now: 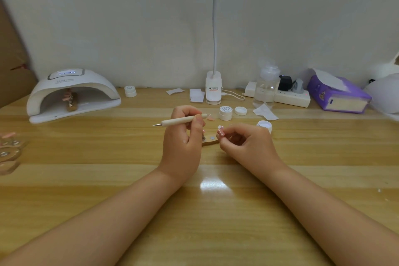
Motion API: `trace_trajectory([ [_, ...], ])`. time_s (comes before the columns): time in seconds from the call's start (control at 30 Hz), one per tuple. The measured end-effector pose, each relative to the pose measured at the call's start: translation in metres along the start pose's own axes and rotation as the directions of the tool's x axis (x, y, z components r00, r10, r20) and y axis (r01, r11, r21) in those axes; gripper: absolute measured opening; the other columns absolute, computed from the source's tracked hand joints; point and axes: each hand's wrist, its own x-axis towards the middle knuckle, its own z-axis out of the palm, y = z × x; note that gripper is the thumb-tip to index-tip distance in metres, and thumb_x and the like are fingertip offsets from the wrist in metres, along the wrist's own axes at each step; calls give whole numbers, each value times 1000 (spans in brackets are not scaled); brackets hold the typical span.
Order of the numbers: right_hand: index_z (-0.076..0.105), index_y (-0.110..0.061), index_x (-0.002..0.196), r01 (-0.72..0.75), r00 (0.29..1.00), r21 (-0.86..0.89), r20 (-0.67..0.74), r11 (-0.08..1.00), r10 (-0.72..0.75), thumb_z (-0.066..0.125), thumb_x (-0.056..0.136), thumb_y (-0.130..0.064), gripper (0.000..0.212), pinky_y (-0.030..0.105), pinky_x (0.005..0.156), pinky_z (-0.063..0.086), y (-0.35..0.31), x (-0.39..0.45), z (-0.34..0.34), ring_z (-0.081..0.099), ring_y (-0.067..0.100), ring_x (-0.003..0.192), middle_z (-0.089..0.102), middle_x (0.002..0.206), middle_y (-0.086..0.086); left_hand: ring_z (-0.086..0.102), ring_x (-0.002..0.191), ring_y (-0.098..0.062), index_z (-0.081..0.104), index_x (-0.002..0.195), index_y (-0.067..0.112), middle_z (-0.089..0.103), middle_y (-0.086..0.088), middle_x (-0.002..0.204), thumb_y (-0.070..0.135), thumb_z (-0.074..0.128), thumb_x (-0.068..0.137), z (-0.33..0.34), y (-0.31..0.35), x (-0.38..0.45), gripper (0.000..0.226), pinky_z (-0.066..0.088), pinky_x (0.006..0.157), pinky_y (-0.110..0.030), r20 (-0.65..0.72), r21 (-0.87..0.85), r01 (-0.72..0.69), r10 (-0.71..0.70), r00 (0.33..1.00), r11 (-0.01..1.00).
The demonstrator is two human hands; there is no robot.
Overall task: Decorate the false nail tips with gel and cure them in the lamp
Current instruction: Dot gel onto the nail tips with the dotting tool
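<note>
Head view: nail tip (220, 130) pinched at right hand's (244, 142) fingertips.

Pink dotted nail tip (220, 131), seemingly tilted, above table.

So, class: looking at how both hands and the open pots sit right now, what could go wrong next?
1. The right hand pinches a small nail tip at its fingertips; it may slip or the wet gel may smear.
2. The open gel pot sits just beyond that hand and could be knocked.
3. The dotting tool in the left hand could brush nearby pieces.
</note>
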Motion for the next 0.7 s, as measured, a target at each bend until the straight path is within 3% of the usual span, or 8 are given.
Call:
trace_trajectory([
  [0.13, 72, -24, 73, -13, 1000, -66, 5, 998, 13, 68, 78, -26, 6, 31, 61, 44, -8, 4, 10, 46, 9, 50, 55, 51, -4, 58, 67, 1, 49, 88, 27, 59, 9, 76, 17, 46, 91, 0, -2, 1, 10, 47, 61, -13, -18, -27, 41, -41, 999, 999],
  [0.27, 71, -27, 76, -89, 995, -159, 38, 983, 97, 64, 80, -31, 9, 33, 105, 33, -10, 3, 20, 45, 9, 49, 44, 45, -12, 56, 67, -2, 48, 89, 28, 63, 17, 78, 18, 46, 91, 1, -4, 1, 10, 47, 60, -17, -2, -22, 41, -41, 999, 999],
  [0.3, 71, -27, 78, -103, 993, -182, 33, 978, 111, 63, 81, -32, 10, 35, 110, 28, -9, 4, 20, 46, 9, 49, 44, 45, -12, 56, 66, -3, 48, 89, 28, 63, 20, 80, 19, 46, 91, 2, -4, 1, 10, 47, 60, -18, 0, -20, 41, -41, 999, 999],
  [0.5, 71, -26, 82, -123, 988, -261, 61, 957, 143, 59, 84, -31, 13, 34, 107, 32, -3, 9, 22, 45, 8, 50, 45, 47, -11, 57, 67, -20, 48, 89, 29, 61, 16, 75, 20, 46, 91, 3, -5, 1, 10, 47, 60, -27, -14, 3, 26, -26, 1000, 1000],
  [0.6, 72, -26, 88, -112, 985, -307, 90, 945, 146, 57, 86, -30, 15, 30, 97, 35, 0, 11, 23, 48, 10, 57, 46, 51, -13, 57, 66, -19, 48, 88, 29, 60, 12, 71, 20, 46, 91, 3, -5, 1, 10, 46, 59, -26, -16, -2, 27, -28, 999, 1000],
  [0.7, 73, -24, 95, -101, 986, -357, 91, 929, 142, 54, 89, -28, 20, 32, 102, 32, 1, 10, 23, 57, 18, 70, 58, 64, -8, 56, 65, -10, 48, 89, 30, 61, 16, 73, 20, 46, 91, 2, -6, 1, 10, 46, 59, -24, -7, -7, 33, -33, 999, 999],
])
